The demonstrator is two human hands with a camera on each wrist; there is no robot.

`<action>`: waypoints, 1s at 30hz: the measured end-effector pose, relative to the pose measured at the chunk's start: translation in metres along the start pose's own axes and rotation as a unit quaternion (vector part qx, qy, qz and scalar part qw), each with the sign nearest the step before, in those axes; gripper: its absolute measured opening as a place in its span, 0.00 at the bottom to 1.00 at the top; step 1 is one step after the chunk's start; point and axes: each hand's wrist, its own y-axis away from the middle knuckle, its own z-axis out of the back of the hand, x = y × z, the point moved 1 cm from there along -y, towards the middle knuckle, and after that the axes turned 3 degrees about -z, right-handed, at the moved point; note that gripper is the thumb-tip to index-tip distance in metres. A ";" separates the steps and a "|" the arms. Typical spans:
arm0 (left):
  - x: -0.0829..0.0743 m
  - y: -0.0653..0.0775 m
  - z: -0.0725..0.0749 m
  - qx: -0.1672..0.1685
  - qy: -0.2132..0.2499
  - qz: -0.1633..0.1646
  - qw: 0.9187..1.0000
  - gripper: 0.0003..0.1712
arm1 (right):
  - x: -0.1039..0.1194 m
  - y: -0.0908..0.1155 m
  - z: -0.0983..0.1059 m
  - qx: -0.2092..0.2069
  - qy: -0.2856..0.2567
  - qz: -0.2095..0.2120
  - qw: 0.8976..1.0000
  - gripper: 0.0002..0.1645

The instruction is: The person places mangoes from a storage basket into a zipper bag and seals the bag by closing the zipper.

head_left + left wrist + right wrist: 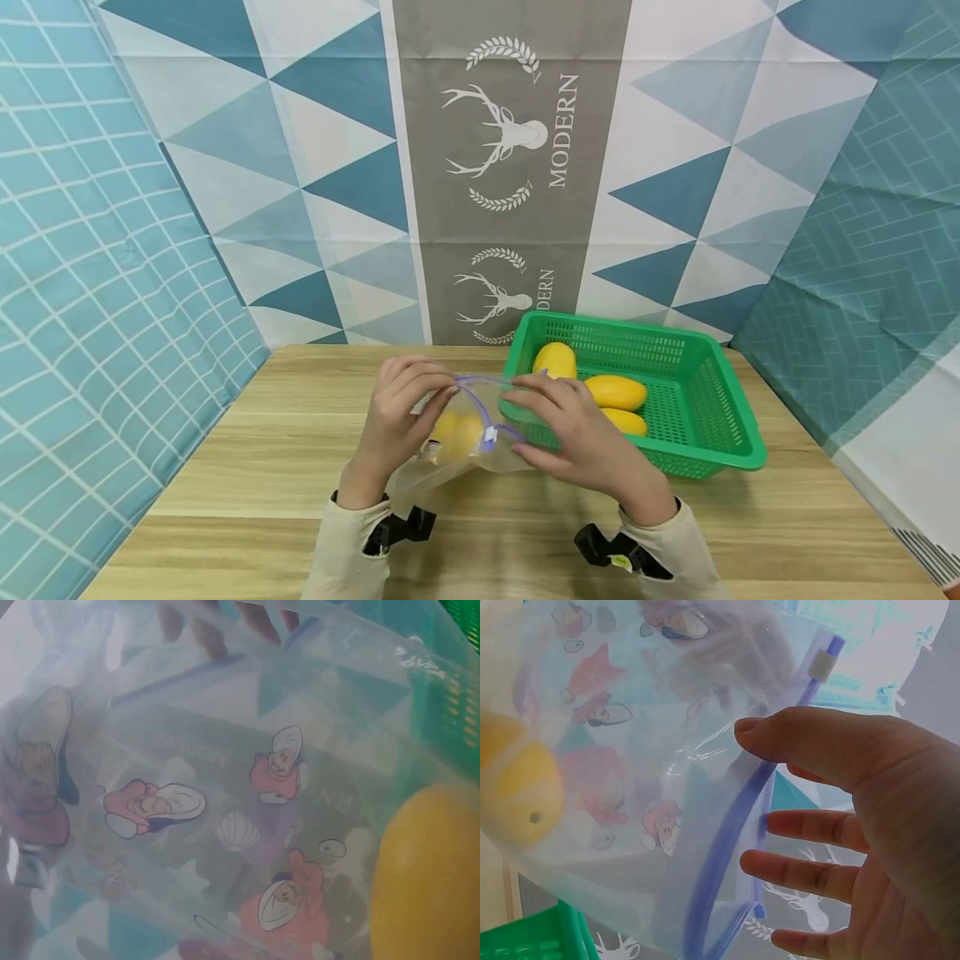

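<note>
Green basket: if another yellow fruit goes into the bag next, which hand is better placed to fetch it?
Likely the right hand: it is nearer the green basket and yellow fruit, while the left hand holds the bag at its other side.

Pictured in green on the basket (708,400) and yellow on its 3 visible fruits (617,392). Printed with pink-and-white cartoon figures (154,806) on the clear bag (622,780), edged in violet along the zip (724,832). Streaked in pale brown on the table (247,475), patterned with blue, grey and white triangles on the backdrop (352,200).
</note>
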 end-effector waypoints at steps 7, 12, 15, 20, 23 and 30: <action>0.003 -0.002 0.005 -0.005 -0.028 -0.002 1.000 0.14 | -0.004 0.001 0.003 -0.025 0.008 0.002 1.000 0.30; 0.005 -0.001 0.010 -0.010 -0.047 0.002 0.999 0.14 | -0.007 0.003 0.006 -0.028 0.015 -0.002 0.999 0.28; 0.006 0.000 0.013 -0.013 -0.056 0.006 0.998 0.14 | -0.008 0.003 0.009 -0.028 0.016 -0.008 0.999 0.28; 0.010 0.002 0.018 -0.024 -0.075 0.015 0.997 0.14 | -0.010 0.005 0.013 -0.033 0.018 -0.014 0.999 0.27; 0.011 0.003 0.021 -0.033 -0.083 0.020 0.996 0.14 | -0.012 0.006 0.015 -0.036 0.021 -0.016 0.999 0.28; 0.013 0.004 0.028 -0.048 -0.098 0.033 0.993 0.15 | -0.016 0.009 0.022 -0.031 0.030 -0.040 0.998 0.26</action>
